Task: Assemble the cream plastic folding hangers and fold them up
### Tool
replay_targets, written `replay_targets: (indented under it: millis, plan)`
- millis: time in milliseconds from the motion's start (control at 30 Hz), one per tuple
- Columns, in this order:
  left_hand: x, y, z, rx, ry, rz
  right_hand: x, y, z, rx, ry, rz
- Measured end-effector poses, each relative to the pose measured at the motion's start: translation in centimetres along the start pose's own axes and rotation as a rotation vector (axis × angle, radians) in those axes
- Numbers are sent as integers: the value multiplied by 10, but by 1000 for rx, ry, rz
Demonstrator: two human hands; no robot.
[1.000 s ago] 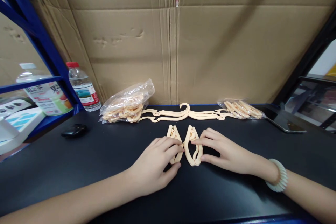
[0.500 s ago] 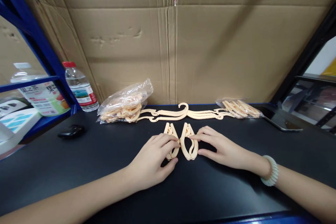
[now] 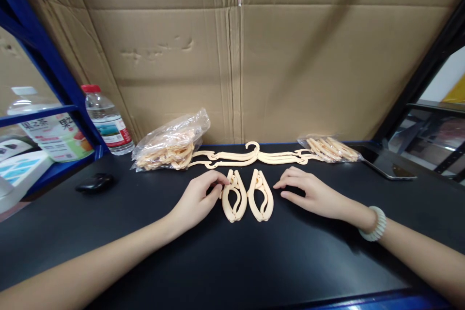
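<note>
Two cream folding hangers lie folded side by side on the black table: a left folded hanger (image 3: 227,208) and a right folded hanger (image 3: 269,203). My left hand (image 3: 198,198) is at the outer edge of the left one, fingers loosely bent. Its fingertips reach the upper left edge, seemingly touching, without a grip around it. Off the right side of the other hanger, my right hand (image 3: 308,191) hovers low over the table, fingers apart and holding nothing. Behind them, an unfolded cream hanger (image 3: 238,157) lies with its hook up, seemingly overlapped by another.
A clear bag of cream hangers (image 3: 167,147) is at the back left, a smaller bag (image 3: 330,149) at the back right beside a dark tablet-like device (image 3: 390,167). A black mouse (image 3: 95,183) and a red-capped water bottle (image 3: 109,123) stand left. Cardboard (image 3: 290,72) walls the back.
My left hand has drawn back left from over the left folded hanger, uncovering it. My right hand has moved right, off the other hanger. Both hangers now lie fully in view.
</note>
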State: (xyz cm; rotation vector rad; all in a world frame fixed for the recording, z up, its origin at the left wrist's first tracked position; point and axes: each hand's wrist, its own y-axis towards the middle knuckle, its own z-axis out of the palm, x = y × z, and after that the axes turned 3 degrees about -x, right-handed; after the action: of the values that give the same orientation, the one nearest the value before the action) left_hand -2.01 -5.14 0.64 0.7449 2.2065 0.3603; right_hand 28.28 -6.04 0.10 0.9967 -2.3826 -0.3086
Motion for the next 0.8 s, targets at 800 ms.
replay_targets:
  millis: [800]
  plan:
    - [-1,-4,1,7,-43,73,-87,-8,-11,-198,-309,100]
